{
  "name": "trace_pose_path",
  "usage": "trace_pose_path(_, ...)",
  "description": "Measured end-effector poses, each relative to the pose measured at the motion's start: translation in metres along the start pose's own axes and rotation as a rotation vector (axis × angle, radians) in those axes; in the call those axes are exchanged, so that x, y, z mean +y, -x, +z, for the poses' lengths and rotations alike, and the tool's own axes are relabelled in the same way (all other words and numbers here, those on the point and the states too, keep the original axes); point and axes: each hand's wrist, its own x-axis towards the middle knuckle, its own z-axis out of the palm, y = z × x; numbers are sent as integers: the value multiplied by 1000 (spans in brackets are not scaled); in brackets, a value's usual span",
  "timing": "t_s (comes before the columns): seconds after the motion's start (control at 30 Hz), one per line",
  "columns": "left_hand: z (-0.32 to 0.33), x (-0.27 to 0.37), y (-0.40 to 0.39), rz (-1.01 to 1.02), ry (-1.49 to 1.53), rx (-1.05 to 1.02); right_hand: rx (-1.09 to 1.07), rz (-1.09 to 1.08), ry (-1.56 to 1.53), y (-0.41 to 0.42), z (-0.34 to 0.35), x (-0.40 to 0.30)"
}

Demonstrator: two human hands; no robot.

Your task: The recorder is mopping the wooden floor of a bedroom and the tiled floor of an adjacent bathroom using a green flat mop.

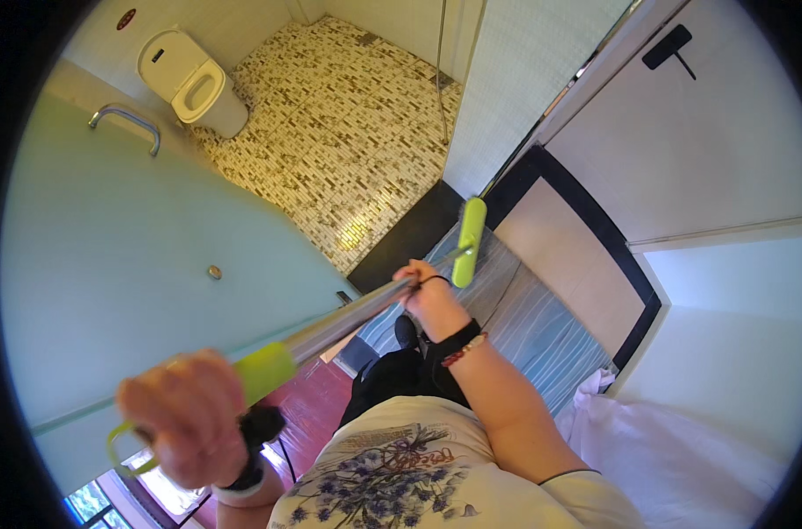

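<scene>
My left hand (181, 416) grips the green end of a metal-poled floor brush, close to its hanging loop (120, 453). Further along the metal pole (355, 317), my right hand (427, 287) is closed around it. The green brush head (470, 242) is at the pole's far end, over a blue-grey patterned mat (526, 304) by the dark doorway threshold. A dark shoe (406, 332) shows below the pole.
A toilet (209, 99) with raised lid stands on the mosaic-tiled floor (335, 112). A frosted glass door (143, 251) with a metal handle (125, 119) is at left. A white door (711, 132) and pale hanging cloth (665, 456) are at right.
</scene>
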Motion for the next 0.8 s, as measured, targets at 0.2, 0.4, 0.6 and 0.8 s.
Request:
trace_pose_path(0.2, 30, -70, -31, -212, 152, -41, 198, -200, 104, -8, -19, -79)
trace_pose_path(0.4, 46, -106, -83, -254, 161, -55, 204, -213, 144, -45, -8, -109)
trace_pose_path(0.6, 58, -99, -126, -205, 10, -4, 59, 40, 215, -96, 39, -98)
trace_pose_path(0.8, 74, -75, -126, -48, -236, 38, 148, 229, 150, -105, 105, -60)
